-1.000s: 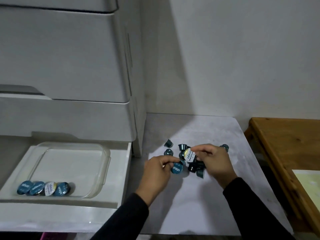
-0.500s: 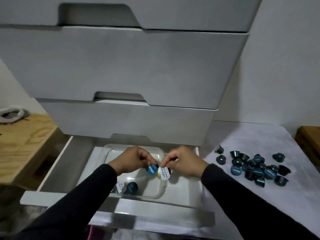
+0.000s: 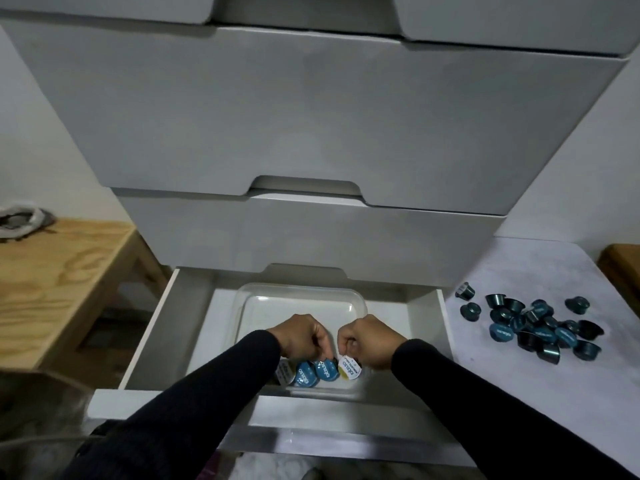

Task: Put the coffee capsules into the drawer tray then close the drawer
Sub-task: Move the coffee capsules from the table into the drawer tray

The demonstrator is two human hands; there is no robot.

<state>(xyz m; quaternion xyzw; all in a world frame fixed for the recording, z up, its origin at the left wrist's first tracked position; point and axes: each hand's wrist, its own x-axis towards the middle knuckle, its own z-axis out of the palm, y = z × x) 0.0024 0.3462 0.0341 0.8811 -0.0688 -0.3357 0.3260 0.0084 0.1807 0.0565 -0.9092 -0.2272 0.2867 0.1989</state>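
Dim, flat, cool light from above the open drawer (image 3: 426, 318); soft shadow pools under the fronts just above it. Wide-angle bending bows the fronts toward the edges. Faint sheen on the tray (image 3: 360, 301) inside it; sleeves nearest look smeared and soft

Around the drawer unit: wooden furniture, closed fronts, a pale counter

Two closed drawer fronts (image 3: 311, 116) in light grey stack above, each with a cut-out handle notch at its upper edge. To the left stands a light wooden table (image 3: 52, 289) with visible grain; a grey and white bundle (image 3: 20, 221), too blurred to identify, lies at its far corner. On the right a pale marbled counter (image 3: 519, 393) runs along the white wall (image 3: 616, 168), and the corner of a darker wooden piece (image 3: 623, 268) shows at the frame's edge.
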